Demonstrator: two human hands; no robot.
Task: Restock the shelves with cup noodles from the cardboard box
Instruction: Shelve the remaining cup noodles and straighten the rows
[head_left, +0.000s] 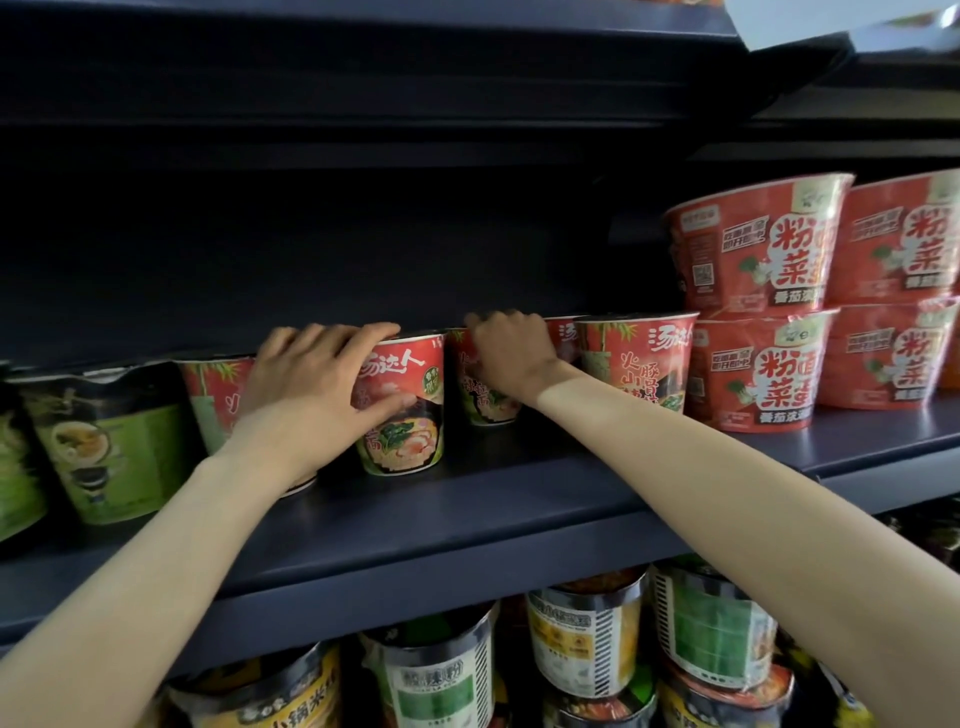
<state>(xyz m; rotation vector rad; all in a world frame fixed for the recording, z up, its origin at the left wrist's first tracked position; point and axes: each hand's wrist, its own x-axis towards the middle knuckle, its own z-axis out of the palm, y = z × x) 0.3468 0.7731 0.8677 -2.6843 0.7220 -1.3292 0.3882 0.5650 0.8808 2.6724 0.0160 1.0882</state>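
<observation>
Several red cup noodles stand in a row on the dark shelf (467, 525). My left hand (311, 379) grips one red cup (410, 415) from the left, fingers over its lid and thumb on its front. My right hand (511, 353) grips the top of a second red cup (483, 400) just to the right, fingers curled over its rim. Another red cup (639, 364) stands right of that, and one (218, 400) sits partly hidden behind my left hand. The cardboard box is out of view.
Green cups (109, 447) fill the shelf's left end. Wide red bowls (758, 322) are stacked two high at the right. The shelf below holds several round tubs (587, 639). A shelf board (363, 67) hangs overhead.
</observation>
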